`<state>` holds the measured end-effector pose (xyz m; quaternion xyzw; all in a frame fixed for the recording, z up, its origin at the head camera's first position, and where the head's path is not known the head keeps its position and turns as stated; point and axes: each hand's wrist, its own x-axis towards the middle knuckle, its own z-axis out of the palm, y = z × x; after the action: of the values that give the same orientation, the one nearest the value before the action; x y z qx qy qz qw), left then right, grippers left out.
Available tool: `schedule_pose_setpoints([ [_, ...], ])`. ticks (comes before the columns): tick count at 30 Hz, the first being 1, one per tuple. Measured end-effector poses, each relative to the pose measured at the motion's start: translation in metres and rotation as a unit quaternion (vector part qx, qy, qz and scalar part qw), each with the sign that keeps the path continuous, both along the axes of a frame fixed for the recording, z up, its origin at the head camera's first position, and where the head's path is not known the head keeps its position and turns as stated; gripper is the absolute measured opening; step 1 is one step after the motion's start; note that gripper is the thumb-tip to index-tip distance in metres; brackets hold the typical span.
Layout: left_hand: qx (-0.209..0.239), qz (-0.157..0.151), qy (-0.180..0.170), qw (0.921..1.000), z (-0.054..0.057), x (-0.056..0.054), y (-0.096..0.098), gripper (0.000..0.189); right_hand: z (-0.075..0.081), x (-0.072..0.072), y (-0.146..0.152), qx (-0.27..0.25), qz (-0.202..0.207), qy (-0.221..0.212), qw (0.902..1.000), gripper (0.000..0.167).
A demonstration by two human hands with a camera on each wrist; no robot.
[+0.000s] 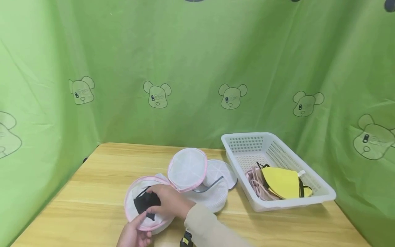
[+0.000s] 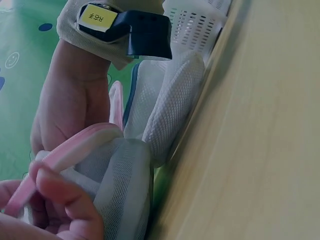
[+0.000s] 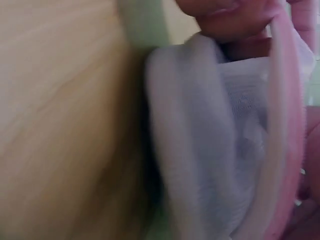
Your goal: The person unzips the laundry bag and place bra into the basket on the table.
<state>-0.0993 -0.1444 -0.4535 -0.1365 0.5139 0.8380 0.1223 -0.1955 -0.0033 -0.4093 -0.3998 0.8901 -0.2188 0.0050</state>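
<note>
A round white mesh laundry bag (image 1: 128, 202) with a pink zip rim lies open on the wooden table. My left hand (image 1: 133, 234) pinches its near rim, thumb on the pink edge; the left wrist view shows the curled fingers (image 2: 67, 192) there. Inside the bag's mouth is a black cloth item (image 1: 142, 203) with a thin strap. My right hand (image 1: 168, 200) reaches in from the right and grips the black cloth between thumb and fingers. The bag's round lid (image 1: 188, 168) is folded back behind. In the right wrist view the mesh side (image 3: 200, 140) is blurred.
Another white mesh bag (image 1: 216, 197) with a grey-blue zip lies just right of the pink-rimmed one, its lid (image 1: 220, 171) turned back. At the right stands a white plastic basket (image 1: 296, 206) holding a yellow garment (image 1: 282, 181) with black straps and a pink one (image 1: 259, 187).
</note>
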Motion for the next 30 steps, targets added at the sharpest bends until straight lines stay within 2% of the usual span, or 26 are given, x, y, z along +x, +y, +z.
schedule_pose_setpoints([
  [3,-0.069,0.061,0.003,0.9958,0.003,0.002,0.006,0.013,-0.008,0.001,-0.003,0.029,0.002,0.016,0.9995,0.068],
  [5,-0.105,0.096,0.002,0.9898,0.004,0.003,0.009,0.018,-0.012,0.002,-0.006,0.046,-0.001,0.038,0.9982,0.077],
  [9,-0.123,0.147,0.008,0.9815,0.008,0.002,0.009,0.04,-0.014,0.004,-0.007,0.078,-0.019,0.061,0.9949,0.09],
  [11,-0.124,0.177,0.009,0.9763,0.01,0.002,0.008,0.043,-0.013,0.006,-0.007,0.096,-0.02,0.065,0.9931,0.094],
  [14,-0.125,0.241,0.008,0.9624,0.011,0.001,0.005,0.034,-0.012,0.007,-0.006,0.131,-0.014,0.06,0.9894,0.096],
  [17,-0.143,0.293,0.009,0.9454,0.009,0.001,0.004,0.035,-0.012,0.009,-0.007,0.171,0.004,0.056,0.9837,0.091],
  [20,-0.159,0.292,0.014,0.9429,0.005,-0.001,0.004,0.049,-0.014,0.009,-0.007,0.193,0.024,0.052,0.9796,0.085],
  [23,-0.167,0.265,0.024,0.9495,0.003,-0.002,0.005,0.06,-0.012,0.011,-0.008,0.191,0.047,0.053,0.979,0.075],
  [28,-0.184,0.239,0.029,0.953,0.005,-0.002,0.006,0.061,-0.006,0.015,-0.008,0.172,0.073,0.05,0.9812,0.056],
  [30,-0.185,0.235,0.029,0.9536,0.005,-0.002,0.006,0.063,-0.005,0.016,-0.008,0.164,0.079,0.061,0.9813,0.047],
])
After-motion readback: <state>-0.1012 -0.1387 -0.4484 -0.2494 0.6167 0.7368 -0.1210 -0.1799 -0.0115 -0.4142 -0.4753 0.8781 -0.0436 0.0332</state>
